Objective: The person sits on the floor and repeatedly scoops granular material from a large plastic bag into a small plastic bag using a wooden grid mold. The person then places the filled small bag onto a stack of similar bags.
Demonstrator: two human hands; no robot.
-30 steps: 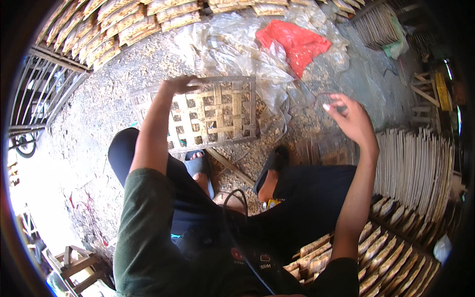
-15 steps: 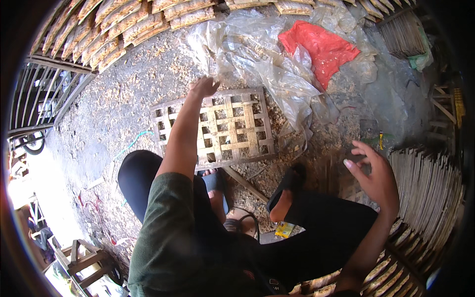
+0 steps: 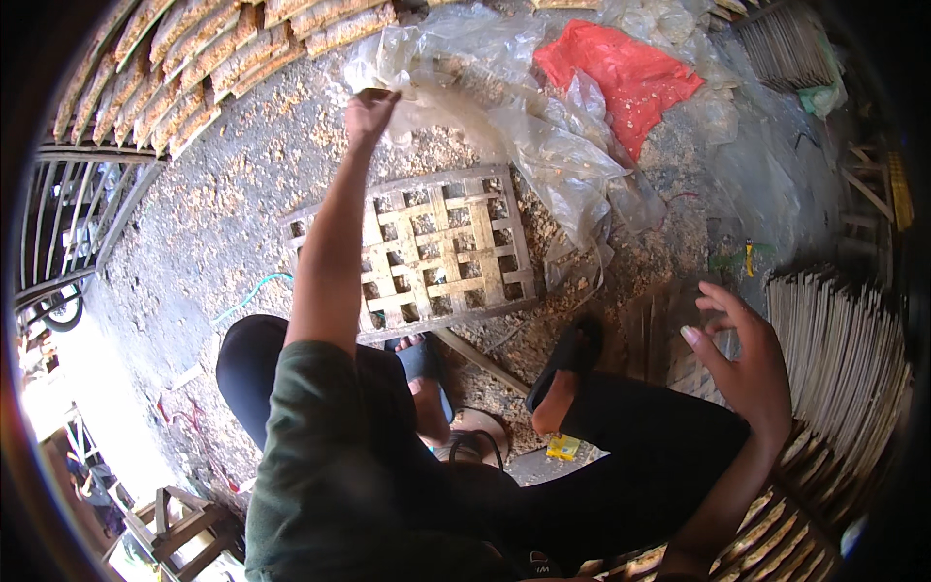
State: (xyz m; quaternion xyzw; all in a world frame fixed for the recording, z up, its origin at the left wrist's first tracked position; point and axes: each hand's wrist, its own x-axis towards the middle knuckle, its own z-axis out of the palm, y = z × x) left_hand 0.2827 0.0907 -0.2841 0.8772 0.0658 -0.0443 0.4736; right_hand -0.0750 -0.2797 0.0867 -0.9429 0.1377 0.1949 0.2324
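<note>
My left hand (image 3: pixel 369 118) reaches far forward, its fingers closed at the near left edge of a crumpled clear plastic sheet (image 3: pixel 572 173); the sheet is smeared by motion beside the fingers. Below that arm a wooden frame with a woven slat lattice (image 3: pixel 434 236) lies tilted in front of my feet, partly hidden by my forearm. My right hand (image 3: pixel 745 364) hovers above my right knee, empty, with thumb and fingers loosely bent and apart. A red sheet (image 3: pixel 626 82) lies on the plastic, sprinkled with crumbs.
Stacked slats heaped with pale shreds (image 3: pixel 184 73) line the far left. A row of thin upright boards (image 3: pixel 839 364) stands at the right, and another bundle (image 3: pixel 786 48) at the far right. Pale crumbs litter the grey floor (image 3: pixel 218 228). A wooden stool (image 3: pixel 179 532) sits lower left.
My left hand has moved farther forward and slightly left, and the plastic's near edge has shifted with it. My right hand has hardly moved. The view has shifted slightly.
</note>
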